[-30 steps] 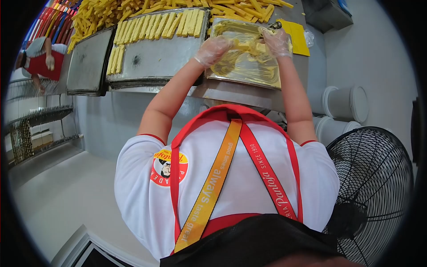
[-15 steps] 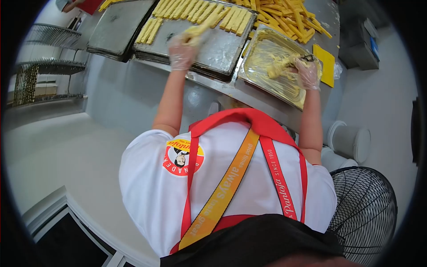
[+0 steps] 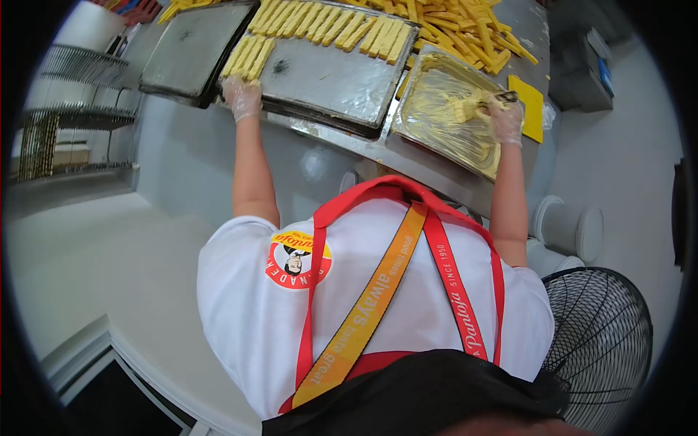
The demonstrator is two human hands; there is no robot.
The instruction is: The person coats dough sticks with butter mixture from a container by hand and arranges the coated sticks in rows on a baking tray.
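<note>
My left hand (image 3: 243, 98), in a clear plastic glove, is at the lower left of a metal baking tray (image 3: 313, 73). Its fingers are closed on the near end of a cream-coated bread stick (image 3: 258, 65), which lies beside others on that tray. A long row of coated sticks (image 3: 327, 23) runs along the tray's far side. My gloved right hand (image 3: 504, 120) grips a tool with a dark part (image 3: 507, 96) at the right side of a metal pan (image 3: 407, 120). Pale yellow cream (image 3: 462, 109) is smeared over the pan; the tool's lower part is hidden.
Plain yellow sticks (image 3: 472, 33) are heaped behind the pan. A second dark baking tray (image 3: 193, 54) stands at left. To the right are a yellow cloth (image 3: 525, 109) and white buckets (image 3: 571, 229). A black wire fan (image 3: 600, 341) stands close by my right side.
My left hand has moved left and down from above the tray, and the coated stick it carried now lies with the short row. My right hand stays by the pan.
</note>
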